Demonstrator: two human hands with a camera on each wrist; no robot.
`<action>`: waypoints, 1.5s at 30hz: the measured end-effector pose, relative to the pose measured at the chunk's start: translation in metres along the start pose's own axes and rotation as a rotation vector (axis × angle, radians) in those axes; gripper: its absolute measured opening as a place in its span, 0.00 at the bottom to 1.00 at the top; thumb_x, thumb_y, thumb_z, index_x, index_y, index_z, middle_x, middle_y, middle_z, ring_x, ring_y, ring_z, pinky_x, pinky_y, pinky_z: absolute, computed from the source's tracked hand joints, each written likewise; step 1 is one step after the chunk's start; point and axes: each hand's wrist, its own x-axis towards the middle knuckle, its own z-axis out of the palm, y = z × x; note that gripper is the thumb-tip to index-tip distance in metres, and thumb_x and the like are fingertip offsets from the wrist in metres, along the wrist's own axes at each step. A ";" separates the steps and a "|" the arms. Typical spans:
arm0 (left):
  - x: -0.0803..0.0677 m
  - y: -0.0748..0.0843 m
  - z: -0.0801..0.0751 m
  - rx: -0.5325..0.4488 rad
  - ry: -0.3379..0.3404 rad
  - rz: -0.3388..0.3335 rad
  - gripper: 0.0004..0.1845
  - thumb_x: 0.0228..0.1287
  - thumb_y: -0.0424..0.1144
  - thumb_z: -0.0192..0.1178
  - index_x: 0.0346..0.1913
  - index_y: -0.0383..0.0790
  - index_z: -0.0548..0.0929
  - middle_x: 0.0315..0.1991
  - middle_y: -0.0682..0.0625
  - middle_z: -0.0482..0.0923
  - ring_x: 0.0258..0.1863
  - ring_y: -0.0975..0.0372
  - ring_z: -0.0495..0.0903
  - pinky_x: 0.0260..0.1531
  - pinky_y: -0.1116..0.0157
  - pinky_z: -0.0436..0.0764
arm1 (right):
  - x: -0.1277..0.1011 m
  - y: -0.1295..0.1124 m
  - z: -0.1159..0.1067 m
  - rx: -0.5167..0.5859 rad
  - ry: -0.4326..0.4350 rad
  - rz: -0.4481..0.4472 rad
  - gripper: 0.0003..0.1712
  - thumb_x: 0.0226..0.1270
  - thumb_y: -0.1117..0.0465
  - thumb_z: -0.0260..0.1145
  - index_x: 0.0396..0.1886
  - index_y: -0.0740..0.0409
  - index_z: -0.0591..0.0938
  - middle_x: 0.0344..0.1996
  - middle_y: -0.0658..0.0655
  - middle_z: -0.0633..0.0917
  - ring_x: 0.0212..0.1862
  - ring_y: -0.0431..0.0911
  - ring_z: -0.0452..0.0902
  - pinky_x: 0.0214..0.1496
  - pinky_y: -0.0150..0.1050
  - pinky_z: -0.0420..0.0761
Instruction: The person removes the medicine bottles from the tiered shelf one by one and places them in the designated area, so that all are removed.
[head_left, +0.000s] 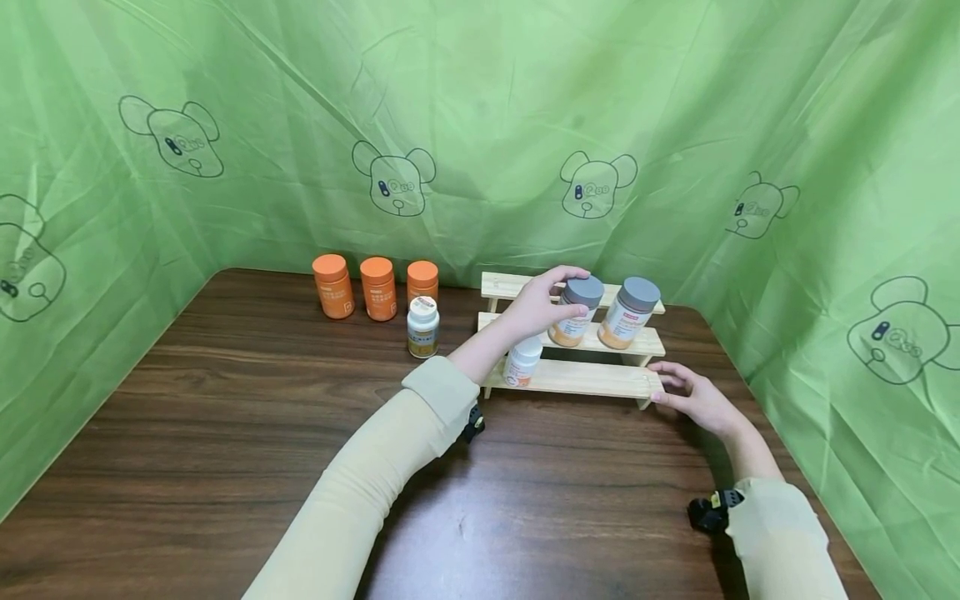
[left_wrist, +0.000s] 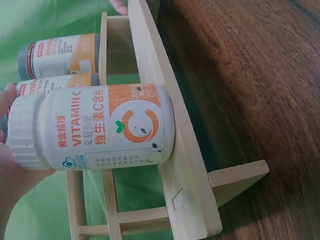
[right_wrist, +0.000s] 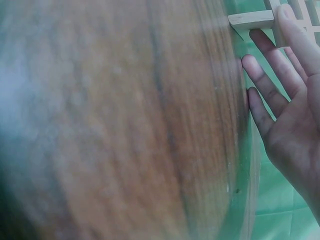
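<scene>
Head view shows the left hand (head_left: 542, 304) with fingers and thumb curled round the grey-lidded bottle (head_left: 576, 311), which stands on the middle step of the wooden rack (head_left: 592, 379). At its 3 o'clock on that step stands a second grey-lidded bottle (head_left: 630, 312); at 7 o'clock, on the lowest step, a white vitamin C bottle (head_left: 522, 362). The right hand (head_left: 693, 397) lies flat, straight fingers touching the rack's right end. At 9 o'clock, three orange bottles (head_left: 377, 287) and a white-capped bottle (head_left: 423, 327) stand on the table (head_left: 225, 433).

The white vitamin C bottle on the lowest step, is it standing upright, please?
Upright: the white vitamin C bottle stands cap up on the wooden rack.
</scene>
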 end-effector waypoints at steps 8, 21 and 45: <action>-0.002 0.002 0.000 0.029 0.024 -0.025 0.27 0.57 0.43 0.68 0.61 0.56 0.73 0.58 0.55 0.74 0.54 0.58 0.76 0.50 0.64 0.76 | 0.000 0.003 0.001 0.017 0.009 -0.012 0.30 0.63 0.63 0.65 0.63 0.65 0.67 0.46 0.48 0.84 0.47 0.29 0.76 0.48 0.21 0.71; -0.009 0.007 -0.007 0.034 0.083 -0.015 0.28 0.54 0.43 0.70 0.60 0.55 0.75 0.57 0.55 0.76 0.51 0.59 0.77 0.47 0.66 0.77 | 0.000 0.006 0.002 0.006 -0.006 -0.020 0.30 0.64 0.62 0.65 0.63 0.64 0.66 0.47 0.49 0.84 0.48 0.31 0.76 0.49 0.21 0.70; -0.023 0.051 -0.037 0.050 0.139 0.040 0.27 0.55 0.41 0.69 0.59 0.54 0.75 0.56 0.54 0.75 0.52 0.61 0.76 0.45 0.66 0.79 | 0.000 0.003 0.000 -0.006 0.009 -0.014 0.30 0.64 0.62 0.65 0.63 0.65 0.66 0.47 0.49 0.84 0.47 0.28 0.76 0.47 0.21 0.71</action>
